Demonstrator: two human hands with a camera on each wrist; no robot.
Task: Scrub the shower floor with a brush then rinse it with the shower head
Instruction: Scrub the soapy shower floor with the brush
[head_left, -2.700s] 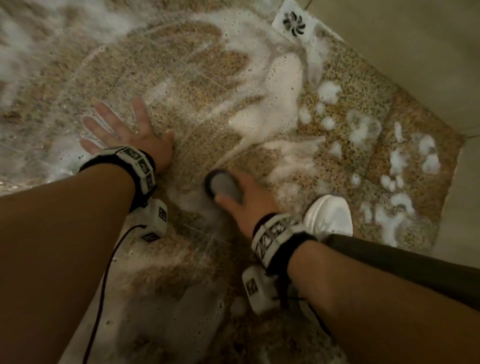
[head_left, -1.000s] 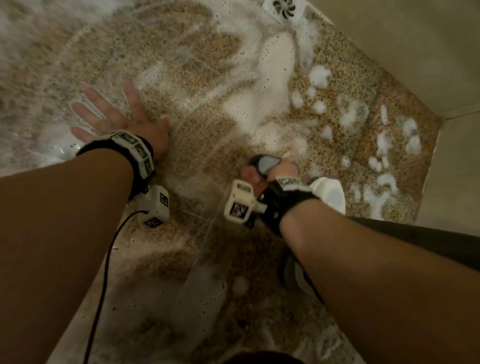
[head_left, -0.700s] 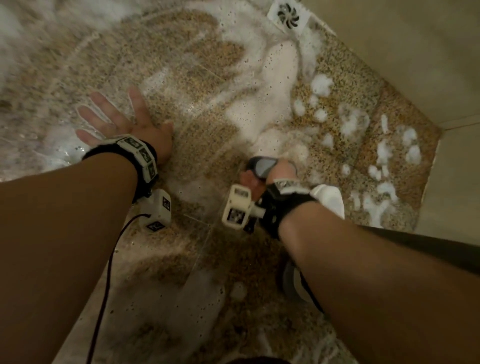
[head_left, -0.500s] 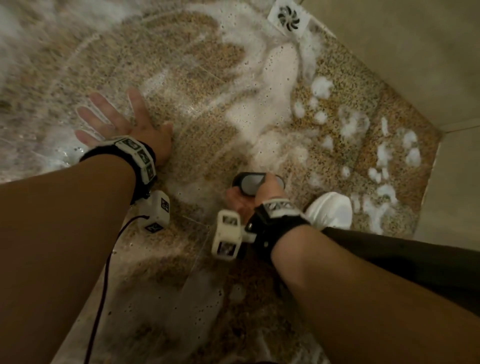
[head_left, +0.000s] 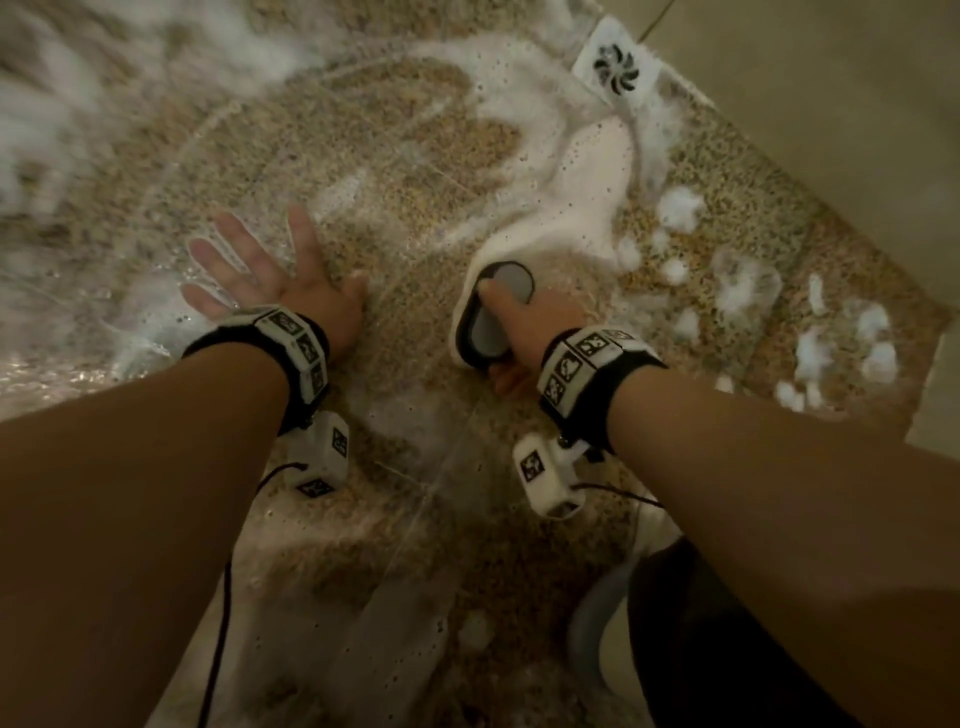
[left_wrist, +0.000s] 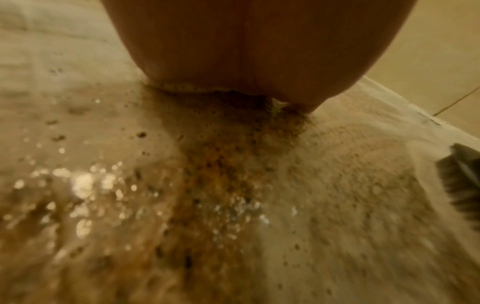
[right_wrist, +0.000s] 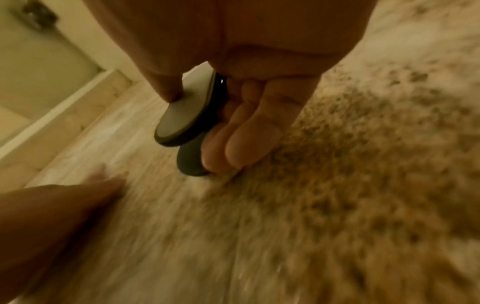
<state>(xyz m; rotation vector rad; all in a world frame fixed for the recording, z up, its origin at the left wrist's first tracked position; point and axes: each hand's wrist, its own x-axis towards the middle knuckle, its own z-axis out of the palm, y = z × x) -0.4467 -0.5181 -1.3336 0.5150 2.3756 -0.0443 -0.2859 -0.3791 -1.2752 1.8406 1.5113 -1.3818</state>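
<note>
Left hand (head_left: 275, 275) flat, fingers spread on soapy shower floor (head_left: 415, 156) for support; right hand (head_left: 530, 322) grips brush (head_left: 493, 312), scrubbing foam.

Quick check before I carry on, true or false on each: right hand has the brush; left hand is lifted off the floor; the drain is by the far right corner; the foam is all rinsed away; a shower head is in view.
1. The right hand grips the brush. True.
2. The left hand is lifted off the floor. False: it lies flat, fingers spread, on the wet floor.
3. The drain sits at the far right, by the wall. True.
4. The foam is rinsed away. False: foam still covers patches.
5. A shower head is in view. False: none shows.
</note>
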